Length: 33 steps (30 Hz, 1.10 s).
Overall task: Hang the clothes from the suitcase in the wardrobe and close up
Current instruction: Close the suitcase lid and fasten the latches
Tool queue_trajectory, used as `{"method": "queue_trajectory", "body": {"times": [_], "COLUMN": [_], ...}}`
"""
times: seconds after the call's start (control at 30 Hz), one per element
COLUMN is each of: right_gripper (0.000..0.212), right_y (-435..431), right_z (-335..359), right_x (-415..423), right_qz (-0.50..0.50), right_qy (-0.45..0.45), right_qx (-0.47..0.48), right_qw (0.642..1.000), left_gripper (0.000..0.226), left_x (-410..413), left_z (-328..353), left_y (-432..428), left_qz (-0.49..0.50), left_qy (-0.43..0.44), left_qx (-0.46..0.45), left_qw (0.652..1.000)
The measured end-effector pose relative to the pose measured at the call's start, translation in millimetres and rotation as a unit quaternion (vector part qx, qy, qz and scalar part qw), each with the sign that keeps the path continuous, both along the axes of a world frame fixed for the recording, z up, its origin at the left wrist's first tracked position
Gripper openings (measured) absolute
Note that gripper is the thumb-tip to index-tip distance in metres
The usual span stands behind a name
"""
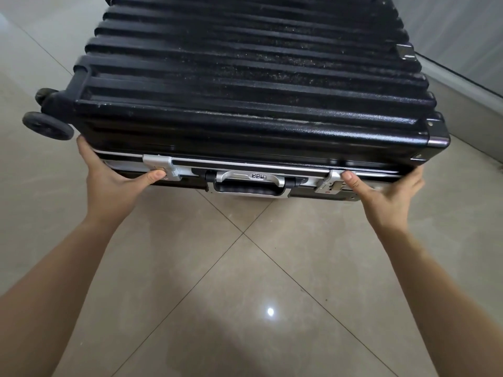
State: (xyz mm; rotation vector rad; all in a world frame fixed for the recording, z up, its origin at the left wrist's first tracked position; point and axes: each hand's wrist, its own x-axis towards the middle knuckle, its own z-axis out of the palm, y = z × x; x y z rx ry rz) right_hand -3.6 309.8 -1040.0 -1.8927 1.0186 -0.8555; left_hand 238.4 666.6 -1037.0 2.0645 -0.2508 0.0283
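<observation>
lying closed on the tiled floor [245, 268], the black ribbed suitcase [253, 85] is gripped along its front edge by both hands: left hand [109, 180] with thumb on the left latch [159, 164], right hand [386, 191] with thumb on the right latch [333, 182]. digits on the lock [257, 176] above the handle [249, 190] are unreadable.

black suitcase [245, 91]: left hand [114, 183] and right hand [386, 193] hold front edge, thumbs on silver latches [160, 165].

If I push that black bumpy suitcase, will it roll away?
Probably not: the black ribbed hard-shell suitcase lies flat, its black wheels sticking sideways. It might slide on the glossy tiled floor. Its shell looks stiff.
</observation>
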Motion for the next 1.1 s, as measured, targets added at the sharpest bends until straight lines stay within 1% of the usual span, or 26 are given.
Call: {"method": "queue_trajectory", "body": {"times": [0.1, 0.2, 0.27, 0.3, 0.33, 0.37, 0.4, 0.43, 0.47, 0.53, 0.6, 0.63, 0.67, 0.73, 0.87, 0.97, 1.1], "right_gripper": [0.138, 0.128, 0.125, 0.125, 0.125, 0.124, 0.123, 0.121, 0.119, 0.117, 0.117, 0.117, 0.118, 0.121, 0.136, 0.148, 0.151], "right_y": [1.5, 0.1, -1.1, -2.0, -2.2, -2.4, -3.2, -3.5, -5.2, -4.4, -2.5, -4.1, -3.8, -4.0, 4.0, 9.7, 12.0], "right_z": [-1.3, -2.1, -2.5, -1.8, -2.0, -1.9, -0.7, -0.3, 1.6, 3.5, 5.6, 6.2, 6.6, 7.4, 3.4, -4.1, -9.4], "right_x": [-1.2, -0.6, 0.0, 0.8, 1.4, 2.4, 2.5, 3.1, 2.3, 2.7, 2.4, -0.9, -2.9, -9.2, -18.4, -14.2, -11.3], "right_qz": [0.006, 0.011, 0.017, 0.016, 0.014, 0.012, 0.009, 0.009, 0.008, 0.008, 0.008, 0.009, 0.013, 0.023, 0.034, 0.020, 0.000], "right_qy": [0.013, 0.016, 0.010, 0.002, -0.006, -0.015, -0.020, -0.023, -0.024, -0.025, -0.020, -0.011, 0.000, 0.033, 0.099, 0.088, 0.068], "right_qx": [-0.026, -0.029, -0.024, -0.019, -0.014, -0.008, -0.005, -0.005, -0.007, -0.008, 0.001, 0.004, 0.005, -0.008, -0.047, -0.042, -0.026], "right_qw": [1.000, 0.999, 1.000, 1.000, 1.000, 1.000, 1.000, 1.000, 1.000, 1.000, 1.000, 1.000, 1.000, 0.999, 0.993, 0.995, 0.997], "left_gripper": [0.119, 0.116, 0.117, 0.110, 0.100, 0.088, 0.079, 0.073, 0.070, 0.072, 0.078, 0.080, 0.081, 0.084, 0.087, 0.090, 0.094], "left_x": [-3.9, -12.1, -37.0, -57.4, -80.3, -102.2, -119.2, -125.7, -126.0, -110.9, -96.3, -92.7, -90.0, -90.6, -96.8, -98.5, -101.8], "left_z": [1.2, 3.6, 2.1, 3.1, 5.3, 11.3, 18.6, 23.2, 32.4, 54.3, 81.7, 91.6, 96.5, 95.7, 88.3, 84.9, 81.6], "left_y": [0.0, -0.5, -11.5, -22.3, -34.4, -49.0, -65.2, -79.4, -98.7, -138.3, -174.6, -190.1, -199.2, -207.6, -203.1, -203.9, -205.6], "left_qz": [0.001, -0.007, 0.061, 0.096, 0.096, 0.057, -0.009, -0.080, -0.146, -0.234, -0.300, -0.322, -0.330, -0.326, -0.316, -0.308, -0.289], "left_qy": [0.009, 0.015, 0.007, -0.018, -0.054, -0.093, -0.138, -0.188, -0.243, -0.338, -0.385, -0.389, -0.382, -0.361, -0.370, -0.386, -0.388], "left_qx": [0.005, -0.011, 0.061, 0.095, 0.107, 0.102, 0.097, 0.106, 0.123, 0.178, 0.249, 0.283, 0.312, 0.338, 0.348, 0.349, 0.355], "left_qw": [1.000, 1.000, 0.996, 0.991, 0.988, 0.989, 0.986, 0.973, 0.951, 0.894, 0.836, 0.815, 0.805, 0.806, 0.801, 0.796, 0.800]}}
